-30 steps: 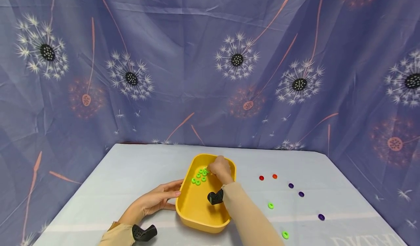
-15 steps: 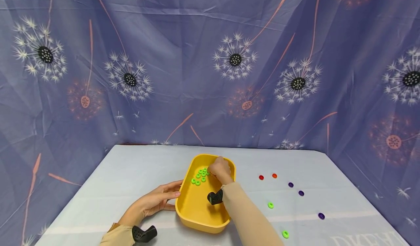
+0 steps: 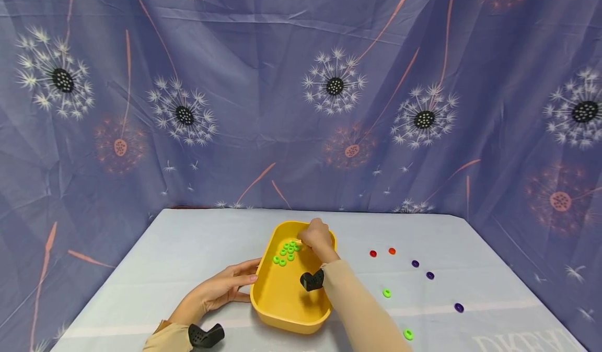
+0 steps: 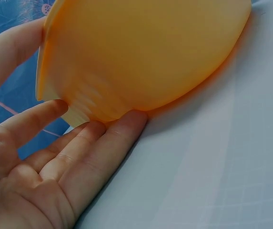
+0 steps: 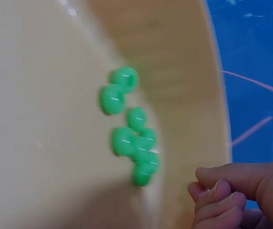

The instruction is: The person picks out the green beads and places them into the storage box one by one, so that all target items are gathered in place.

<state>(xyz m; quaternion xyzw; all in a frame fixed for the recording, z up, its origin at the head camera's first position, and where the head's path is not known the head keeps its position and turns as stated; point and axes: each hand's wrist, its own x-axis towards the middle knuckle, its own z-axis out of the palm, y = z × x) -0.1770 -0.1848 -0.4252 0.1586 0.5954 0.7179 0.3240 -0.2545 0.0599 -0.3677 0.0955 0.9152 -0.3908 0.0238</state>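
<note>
A yellow plastic box (image 3: 284,294) stands mid-table, with several small green ring-shaped beads (image 3: 290,249) grouped on its floor toward the far left. My left hand (image 3: 224,288) rests against the box's left side; in the left wrist view its extended fingers (image 4: 103,157) touch the wall and the thumb is at the rim. My right hand (image 3: 317,235) is inside the far right part of the box, just right of the beads. Its fingers (image 5: 219,210) are curled with the tips together, and nothing shows between them in the right wrist view.
Right of the box lie a red bead (image 3: 373,254), an orange bead (image 3: 392,251), several purple ones (image 3: 430,276) and two green ones (image 3: 386,293), (image 3: 408,335), spread over the white tablecloth (image 3: 202,237). A patterned blue curtain (image 3: 263,106) hangs behind and at both sides.
My right hand has shifted slightly up and right, away from the green beads, so the rightmost bead shows more fully. My left hand stays against the box.
</note>
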